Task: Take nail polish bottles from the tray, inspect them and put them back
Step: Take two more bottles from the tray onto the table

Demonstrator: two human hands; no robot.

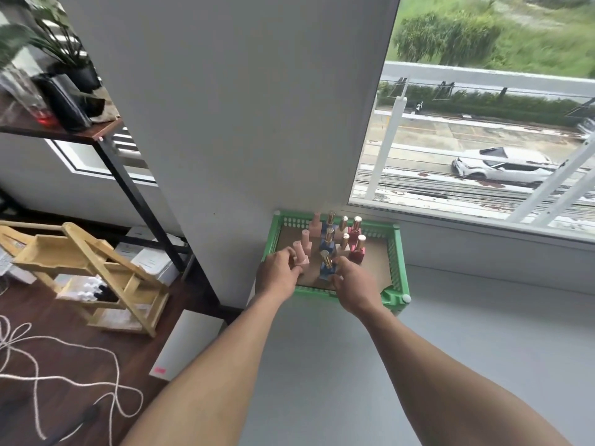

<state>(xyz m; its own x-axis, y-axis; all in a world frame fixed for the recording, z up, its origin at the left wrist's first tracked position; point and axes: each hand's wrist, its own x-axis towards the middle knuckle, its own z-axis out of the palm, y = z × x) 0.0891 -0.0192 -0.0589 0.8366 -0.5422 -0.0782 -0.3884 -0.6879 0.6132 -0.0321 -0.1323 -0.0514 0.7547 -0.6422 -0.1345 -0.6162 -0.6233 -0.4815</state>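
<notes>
A green plastic tray point(398, 252) sits on the grey ledge against the wall, holding several upright nail polish bottles in rows: pink, blue with gold caps, cream and red. My left hand point(277, 273) reaches into the tray's near left side, its fingers closed around the nearest pink bottle point(300, 254), which stands on the tray floor. My right hand point(352, 284) is beside it, its fingers wrapped around the base of the nearest blue bottle point(326, 267), which also stands upright. Both forearms stretch over the ledge.
A grey wall panel point(241, 107) rises just behind the tray's left. A large window point(483, 123) is to the right. A black-framed shelf point(106, 146) with plants, a wooden rack point(87, 268) and a white cord point(64, 378) lie on the dark floor at the left.
</notes>
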